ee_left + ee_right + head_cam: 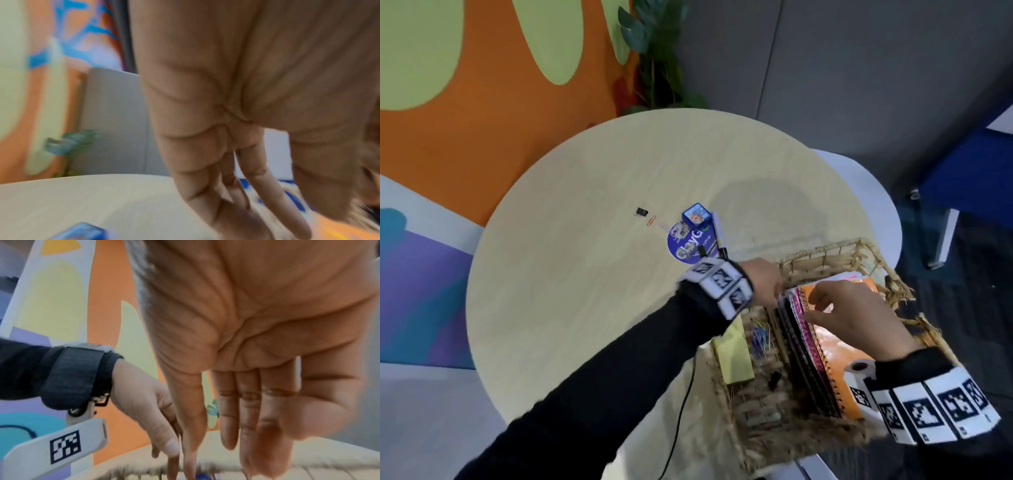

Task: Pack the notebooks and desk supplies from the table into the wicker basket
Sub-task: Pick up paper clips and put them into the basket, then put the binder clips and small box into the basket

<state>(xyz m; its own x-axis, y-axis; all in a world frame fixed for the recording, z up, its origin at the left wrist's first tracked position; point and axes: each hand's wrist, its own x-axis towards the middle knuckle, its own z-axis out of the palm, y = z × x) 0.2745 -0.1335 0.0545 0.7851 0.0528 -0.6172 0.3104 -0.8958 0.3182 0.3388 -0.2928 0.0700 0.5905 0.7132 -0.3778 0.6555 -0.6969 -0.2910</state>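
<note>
The right hand is lying closest, fingers stretched out and resting on top of the spiral notebooks, which are standing on edge inside the wicker basket at the near right of the round table. The left hand is reaching over the basket's far-left rim to the same stack; its fingers look straight rather than curled, though their tips are hidden behind the notebooks — I cannot tell whether they are pinching a cover.

The packing seems well along. The notebooks are in, and a yellow sticky-note pad and a cluster of coloured paper clips are sitting in the basket's left part. Still waiting on the table are a black binder clip, a red paper clip, a small blue box, a pen and a round purple sticker.

Only the head view is showing those leftovers and the basket's contents. The right wrist view is giving what it cannot — the open palm from below, all fingers extended — while the left wrist view is badly blurred, showing straight fingers and little else.
</note>
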